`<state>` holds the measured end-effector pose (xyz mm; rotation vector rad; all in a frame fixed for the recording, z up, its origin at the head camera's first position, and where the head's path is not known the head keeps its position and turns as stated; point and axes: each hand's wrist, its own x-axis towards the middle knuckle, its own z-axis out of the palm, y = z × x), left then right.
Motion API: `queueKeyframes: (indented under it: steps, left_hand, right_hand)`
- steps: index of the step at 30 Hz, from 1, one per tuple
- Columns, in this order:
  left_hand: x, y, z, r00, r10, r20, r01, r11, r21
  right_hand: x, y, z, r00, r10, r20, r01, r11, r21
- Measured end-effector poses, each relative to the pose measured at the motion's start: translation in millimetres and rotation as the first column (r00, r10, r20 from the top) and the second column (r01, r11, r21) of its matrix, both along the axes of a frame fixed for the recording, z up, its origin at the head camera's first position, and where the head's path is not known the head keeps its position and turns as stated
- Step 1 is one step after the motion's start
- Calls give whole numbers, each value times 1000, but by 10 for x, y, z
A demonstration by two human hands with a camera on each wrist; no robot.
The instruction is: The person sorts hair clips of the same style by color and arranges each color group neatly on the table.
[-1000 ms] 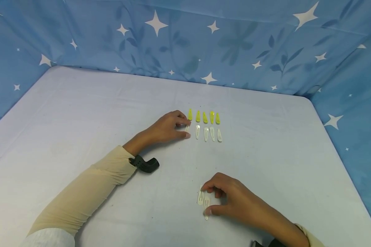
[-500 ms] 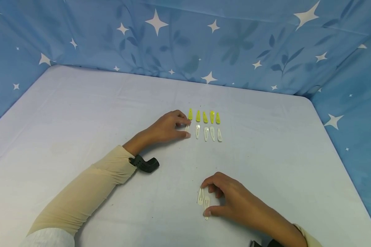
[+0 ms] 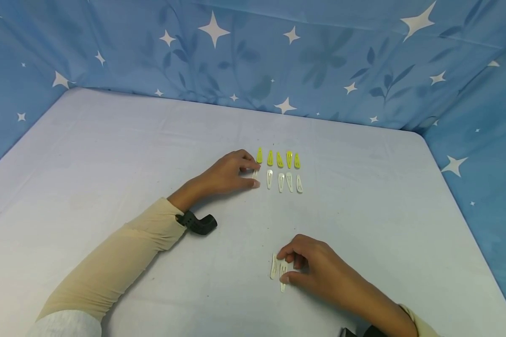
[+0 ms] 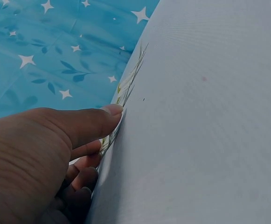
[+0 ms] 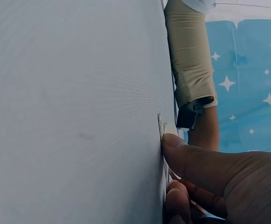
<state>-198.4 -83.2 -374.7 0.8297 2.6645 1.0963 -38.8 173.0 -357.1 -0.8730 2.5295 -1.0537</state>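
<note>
In the head view, my left hand [image 3: 232, 173] holds a white snap hair clip [image 3: 255, 174] lengthwise between thumb and fingertips, at the left end of a row of white snap hair clips [image 3: 281, 182]. A matching row of yellow snap hair clips [image 3: 279, 160] lies just behind. Nearer the front, my right hand [image 3: 316, 264] has its thumb and forefinger on another white hair clip [image 3: 283, 270] flat on the table. Close to its left lies one more white clip [image 3: 273, 267], by the forefinger's tip. The left wrist view shows the left thumb [image 4: 98, 122] hiding part of the clips.
Everything lies on a white-covered table [image 3: 383, 210]. A blue curtain [image 3: 253, 56] with white stars hangs along the back and sides. A black strap mount [image 3: 199, 223] sits on the left wrist.
The right hand has slid its white clip slightly away from the front edge, more level with the clip beside it. That neighbouring clip has shifted slightly. The left hand stays in place.
</note>
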Motion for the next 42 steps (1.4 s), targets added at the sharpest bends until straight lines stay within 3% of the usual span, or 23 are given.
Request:
queueKeyframes:
  steps: [18, 26, 35, 42]
  left_hand:
    - [0, -16, 4, 1000, 17, 7, -17, 1000, -8]
    - [6, -37, -19, 999, 26, 27, -26, 1000, 3]
    - [4, -28, -21, 999, 25, 23, -25, 1000, -1]
    - [3, -2, 1, 1000, 10, 17, -10, 1000, 0]
  right_hand:
    - [-36, 30, -37, 993, 117, -12, -117, 990, -79]
    - [-45, 17, -26, 995, 56, 83, -47, 993, -107]
    - [-66, 59, 59, 989, 55, 137, -37, 991, -130]
    - [-131, 132, 142, 996, 37, 85, -24, 987, -157]
